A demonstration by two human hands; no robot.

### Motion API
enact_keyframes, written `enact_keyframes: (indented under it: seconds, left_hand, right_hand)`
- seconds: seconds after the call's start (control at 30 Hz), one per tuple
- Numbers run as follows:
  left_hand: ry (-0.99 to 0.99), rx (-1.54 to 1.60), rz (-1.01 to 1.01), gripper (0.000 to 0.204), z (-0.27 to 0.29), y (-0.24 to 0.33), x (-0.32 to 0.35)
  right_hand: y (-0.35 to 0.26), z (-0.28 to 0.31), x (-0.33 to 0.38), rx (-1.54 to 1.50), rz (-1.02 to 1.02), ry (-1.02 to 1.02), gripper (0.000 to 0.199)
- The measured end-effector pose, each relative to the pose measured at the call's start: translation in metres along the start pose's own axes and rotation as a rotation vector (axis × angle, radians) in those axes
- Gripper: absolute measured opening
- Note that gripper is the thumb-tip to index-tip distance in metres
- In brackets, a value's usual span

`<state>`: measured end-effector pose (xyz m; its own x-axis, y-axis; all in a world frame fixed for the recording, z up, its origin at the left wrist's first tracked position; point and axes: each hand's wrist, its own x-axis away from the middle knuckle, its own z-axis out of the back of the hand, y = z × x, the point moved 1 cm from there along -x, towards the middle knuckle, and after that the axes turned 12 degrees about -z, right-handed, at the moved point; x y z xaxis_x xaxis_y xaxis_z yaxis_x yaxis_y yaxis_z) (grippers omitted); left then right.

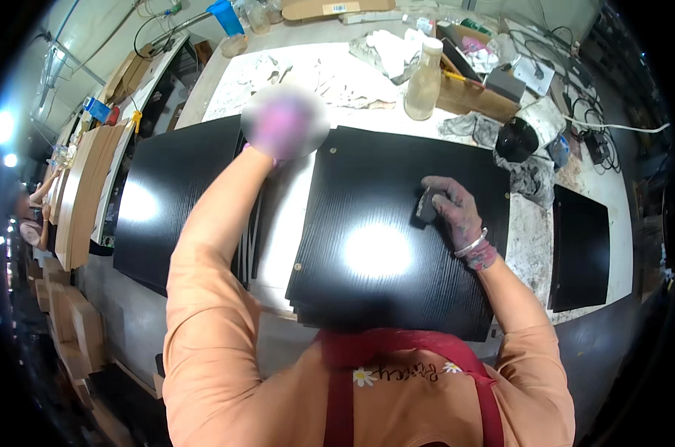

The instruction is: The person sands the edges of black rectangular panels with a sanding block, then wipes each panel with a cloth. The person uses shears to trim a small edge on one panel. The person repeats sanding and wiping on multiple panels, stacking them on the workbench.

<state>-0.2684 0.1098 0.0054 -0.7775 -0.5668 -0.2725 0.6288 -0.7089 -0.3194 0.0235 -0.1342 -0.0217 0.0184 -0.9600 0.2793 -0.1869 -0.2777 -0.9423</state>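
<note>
A stack of glossy black wood-grain panels [367, 179] lies in front of me, with small round metal fittings near its edges. Over its right part is my right hand [460, 212], in a stained pink-grey glove, closed on a small dark block [427, 205]. Whether the block is a sponge or something harder I cannot make out. My left hand [285, 123], gloved in pink-purple, reaches out to the far gap between this stack and a second stack of black panels [181, 179] on the left. A blur covers its fingers, so what they hold is hidden.
A cloudy bottle [424, 82] stands behind the middle stack. Right of it are a cluttered cardboard box [471, 97], a black cup-like container [517, 140] and stained rags [531, 179]. Another black panel [579, 249] lies far right. At far left, a person [36, 216] stands by cardboard pieces [88, 194].
</note>
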Motion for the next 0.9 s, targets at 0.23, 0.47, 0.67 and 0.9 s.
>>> enact_keyframes:
  seconds: [0.23, 0.47, 0.67, 0.9]
  left_hand:
    - [0.002, 0.264, -0.256, 0.018, 0.024, 0.069, 0.014]
    - [-0.261, 0.26, -0.361, 0.026, 0.016, 0.044, 0.019]
    - [-0.62, 0.103, -0.423, 0.048, 0.08, 0.041, -0.027]
    - [-0.392, 0.187, -0.223, 0.052, -0.008, 0.048, -0.004]
  right_hand:
    - [-0.008, -0.004, 0.005, 0.007, 0.04, -0.001, 0.04]
    - [-0.008, -0.003, 0.007, -0.005, 0.011, -0.037, 0.038]
    - [-0.012, 0.001, 0.005, -0.011, 0.005, -0.046, 0.038]
    - [-0.01, 0.002, 0.006, 0.03, -0.005, -0.042, 0.037]
